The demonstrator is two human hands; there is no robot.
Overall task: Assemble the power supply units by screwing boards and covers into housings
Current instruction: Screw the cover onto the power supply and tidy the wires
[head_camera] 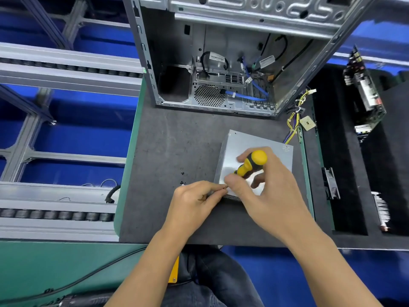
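- An open computer case (221,63) fills the upper centre of the frame, standing on the dark grey mat (168,147); blue and black cables lie loose inside it.
- A bundle of yellow and black wires (295,116) runs down from the case's lower right corner to the far right edge of the power supply housing (241,142).
- A few small black screws (182,173) lie on the mat, left of the housing and just above the left hand.
- At the right of the frame, black foam trays (345,173) hold a circuit board (365,94) standing on edge and a finned heatsink (380,209) lower down.
- Roller conveyor rails (66,65) cross the left side.
- The silver housing sits at centre right on the mat; the right hand covers much of its near part.
- The right hand (272,185) is wrapped around the yellow and black screwdriver (252,163), whose handle tilts up to the right, tip down at the housing's near left corner.
- The left hand (194,202) has its fingers curled, thumb and forefinger pinched at the screwdriver tip; it seems to hold a screw, though that is too small to be sure.
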